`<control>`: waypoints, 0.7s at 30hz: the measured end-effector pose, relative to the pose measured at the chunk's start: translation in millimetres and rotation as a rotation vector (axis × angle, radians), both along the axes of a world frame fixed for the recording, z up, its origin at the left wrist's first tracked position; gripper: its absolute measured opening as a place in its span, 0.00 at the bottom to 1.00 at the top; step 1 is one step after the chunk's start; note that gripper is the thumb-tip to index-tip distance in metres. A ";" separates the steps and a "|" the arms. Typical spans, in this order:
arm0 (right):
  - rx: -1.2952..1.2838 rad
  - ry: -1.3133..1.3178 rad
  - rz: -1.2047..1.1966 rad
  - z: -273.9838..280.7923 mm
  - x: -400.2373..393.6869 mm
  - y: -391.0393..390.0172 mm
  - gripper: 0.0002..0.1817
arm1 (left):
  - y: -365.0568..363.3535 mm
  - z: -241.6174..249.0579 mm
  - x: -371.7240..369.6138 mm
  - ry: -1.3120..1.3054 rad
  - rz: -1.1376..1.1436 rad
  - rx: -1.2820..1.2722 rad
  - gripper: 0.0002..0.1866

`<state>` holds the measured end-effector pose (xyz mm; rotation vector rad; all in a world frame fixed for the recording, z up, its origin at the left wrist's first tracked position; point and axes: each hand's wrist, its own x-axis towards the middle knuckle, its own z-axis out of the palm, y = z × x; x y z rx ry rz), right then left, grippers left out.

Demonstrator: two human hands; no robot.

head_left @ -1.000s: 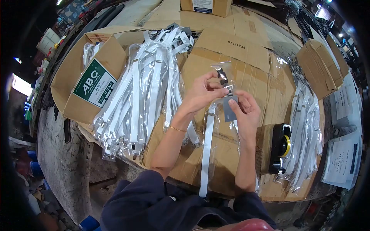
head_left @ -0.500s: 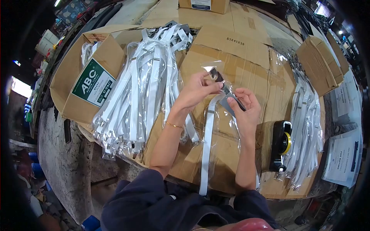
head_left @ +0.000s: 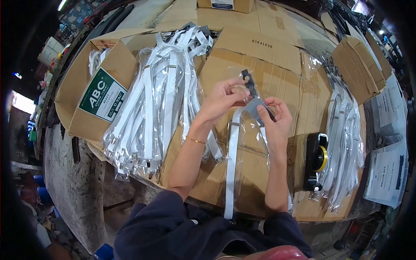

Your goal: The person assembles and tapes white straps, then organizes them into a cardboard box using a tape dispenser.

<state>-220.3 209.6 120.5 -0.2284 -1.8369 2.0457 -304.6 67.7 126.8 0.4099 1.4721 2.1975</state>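
A white elastic strap (head_left: 232,164), resembling suspenders, hangs down over the cardboard in a clear plastic sleeve. At its upper end are a flat grey card (head_left: 256,108) and a dark hanger piece (head_left: 248,81). My left hand (head_left: 226,99) pinches the sleeve beside the dark hanger piece, fingers curled. My right hand (head_left: 276,118) grips the grey card, with the thumb on its face. Exactly what lies under the left fingertips is hidden. To the left lies a large pile of similar bagged white straps (head_left: 162,99).
An open carton (head_left: 73,102) with a green ABC label stands at left. At right are a black tape dispenser (head_left: 313,162), more bagged straps (head_left: 344,143), an open box (head_left: 359,71) and a clear plastic bin (head_left: 385,175). Flattened cardboard (head_left: 247,182) covers the worktop.
The grey card has turned, showing more of its face between my hands. The dark hanger piece stands more upright above my left fingers. Both hands keep their hold.
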 end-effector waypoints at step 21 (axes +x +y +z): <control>-0.064 -0.113 -0.107 -7.3 -3.0 3.9 0.05 | 12.9 -13.1 0.2 0.032 0.098 -0.001 0.07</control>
